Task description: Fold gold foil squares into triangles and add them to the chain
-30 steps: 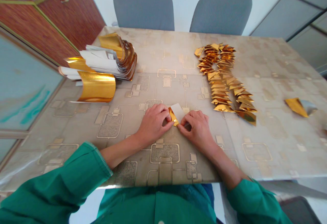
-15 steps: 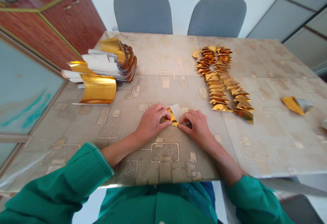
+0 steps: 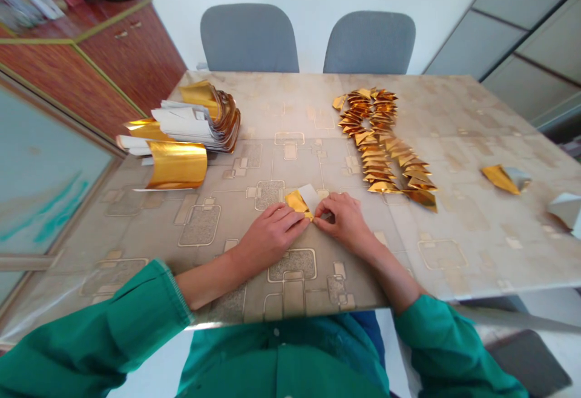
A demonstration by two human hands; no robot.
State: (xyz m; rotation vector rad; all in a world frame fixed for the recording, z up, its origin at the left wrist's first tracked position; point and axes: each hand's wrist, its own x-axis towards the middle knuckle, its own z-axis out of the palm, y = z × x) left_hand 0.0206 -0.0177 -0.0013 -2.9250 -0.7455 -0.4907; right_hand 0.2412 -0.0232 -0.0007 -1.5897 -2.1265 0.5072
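A small piece of gold foil paper (image 3: 296, 201), partly folded with its white back showing at the right, lies on the patterned tablecloth in front of me. My left hand (image 3: 269, 236) is closed over its near left side, fingers together and the tips pressed on the near corner. My right hand (image 3: 344, 220) pinches the same near corner from the right with thumb and forefinger. The fingertips of both hands almost meet there and hide part of the folds.
Curved sheets of gold paper (image 3: 178, 165) and a thick stack (image 3: 188, 121) lie at the left. A winding row of folded gold pieces (image 3: 375, 165) stands right of centre. Another folded piece (image 3: 500, 178) lies far right. Two grey chairs (image 3: 249, 38) stand behind the table.
My left fingers have come down from a raised pinch to lie over the paper's near edge, uncovering more gold. My right hand keeps its pinch. The view has shifted slightly.
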